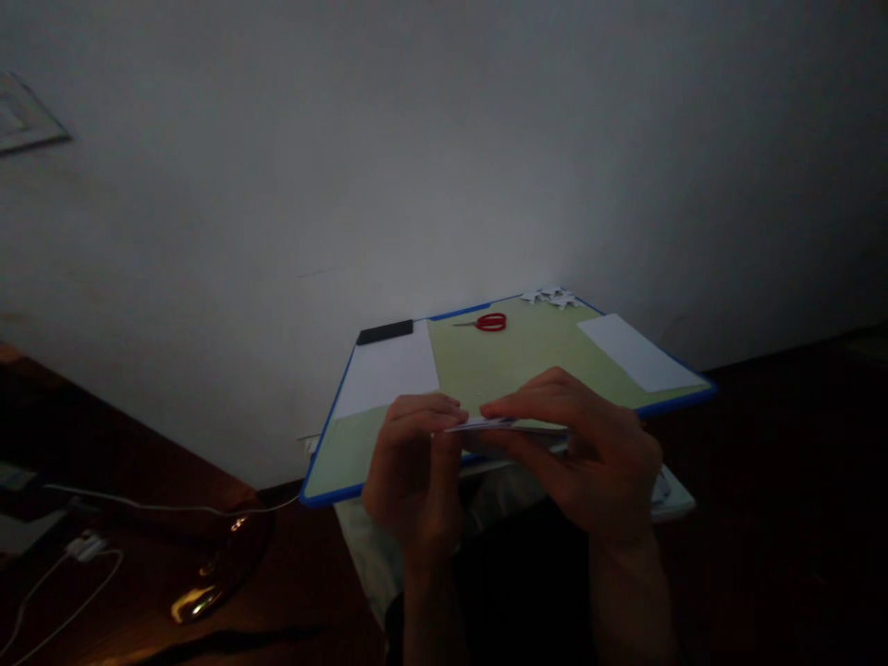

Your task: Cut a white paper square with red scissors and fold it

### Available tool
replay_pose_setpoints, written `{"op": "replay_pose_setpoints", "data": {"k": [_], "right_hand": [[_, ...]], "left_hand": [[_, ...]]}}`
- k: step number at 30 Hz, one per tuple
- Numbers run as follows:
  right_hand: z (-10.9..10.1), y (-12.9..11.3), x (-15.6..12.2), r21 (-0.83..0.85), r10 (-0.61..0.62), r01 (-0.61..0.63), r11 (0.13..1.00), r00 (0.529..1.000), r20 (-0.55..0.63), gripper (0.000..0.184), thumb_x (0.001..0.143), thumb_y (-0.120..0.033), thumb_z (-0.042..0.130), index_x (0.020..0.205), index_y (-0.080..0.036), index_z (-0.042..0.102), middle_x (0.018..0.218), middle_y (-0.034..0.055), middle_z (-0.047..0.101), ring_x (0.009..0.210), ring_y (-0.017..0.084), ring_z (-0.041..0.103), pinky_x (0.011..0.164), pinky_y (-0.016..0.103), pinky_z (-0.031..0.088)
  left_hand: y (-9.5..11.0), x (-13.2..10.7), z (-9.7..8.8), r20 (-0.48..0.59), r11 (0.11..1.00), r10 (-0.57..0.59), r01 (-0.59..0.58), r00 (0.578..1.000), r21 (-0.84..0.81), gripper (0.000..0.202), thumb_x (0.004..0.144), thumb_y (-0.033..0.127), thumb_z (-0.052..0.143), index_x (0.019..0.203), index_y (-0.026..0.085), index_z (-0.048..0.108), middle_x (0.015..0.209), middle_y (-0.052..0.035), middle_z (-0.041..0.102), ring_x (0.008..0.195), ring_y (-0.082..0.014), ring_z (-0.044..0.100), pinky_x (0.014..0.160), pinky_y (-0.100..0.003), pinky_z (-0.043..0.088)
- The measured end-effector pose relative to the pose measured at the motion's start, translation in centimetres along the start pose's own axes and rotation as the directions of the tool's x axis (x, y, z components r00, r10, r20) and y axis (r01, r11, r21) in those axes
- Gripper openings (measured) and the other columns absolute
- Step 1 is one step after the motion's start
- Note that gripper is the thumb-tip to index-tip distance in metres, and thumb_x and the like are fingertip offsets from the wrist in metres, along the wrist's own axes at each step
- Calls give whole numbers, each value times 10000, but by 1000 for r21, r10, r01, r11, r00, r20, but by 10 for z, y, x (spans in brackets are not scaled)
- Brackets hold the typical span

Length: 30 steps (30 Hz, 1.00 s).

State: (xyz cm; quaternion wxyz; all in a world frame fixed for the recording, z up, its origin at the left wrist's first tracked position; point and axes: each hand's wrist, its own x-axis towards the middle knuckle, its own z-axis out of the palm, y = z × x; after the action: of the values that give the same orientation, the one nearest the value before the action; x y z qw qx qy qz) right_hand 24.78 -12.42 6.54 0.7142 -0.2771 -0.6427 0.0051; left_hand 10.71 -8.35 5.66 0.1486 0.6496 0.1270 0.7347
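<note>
L hand (416,467), R hand (593,458): pinch grip on folded paper (486,425) over green board (486,365)

Text legible: none | green board (506,365), white sheet (388,370) and folded paper (486,425) show no print that can be read | wall frame (20,116) too dim and blurred to tell

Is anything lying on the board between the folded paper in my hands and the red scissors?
Nothing visible: only bare green board lies between the folded paper and the scissors; the left sheet and right sheet lie aside.
</note>
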Motion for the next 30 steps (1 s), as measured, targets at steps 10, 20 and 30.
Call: {"op": "replay_pose_setpoints", "data": {"k": [10,20,30], "right_hand": [[1,6,1,-20,-98,97,995,995,-20,354,853,-30,849,1144,-225,801,971,37,849,839,197,761,722,370,616],[2,8,0,14,-114,114,993,993,-18,379,848,-18,851,1150,-242,806,976,39,851,849,201,772,709,375,628],[0,9,-1,19,-151,152,988,988,-25,356,834,-25,866,1122,-229,819,977,44,859,830,201,772,691,371,626]], "left_hand": [[-7,2,-6,36,999,49,-49,998,-19,143,935,76,738,991,204,766,888,-26,779,859,-192,712,773,-359,593],[-7,5,-8,74,996,83,-80,994,-33,104,924,128,789,984,213,796,882,-26,798,833,-194,721,761,-372,582],[-8,5,-10,55,992,103,-99,993,-83,126,915,110,790,984,214,806,890,-26,805,826,-200,725,760,-394,572]]}}
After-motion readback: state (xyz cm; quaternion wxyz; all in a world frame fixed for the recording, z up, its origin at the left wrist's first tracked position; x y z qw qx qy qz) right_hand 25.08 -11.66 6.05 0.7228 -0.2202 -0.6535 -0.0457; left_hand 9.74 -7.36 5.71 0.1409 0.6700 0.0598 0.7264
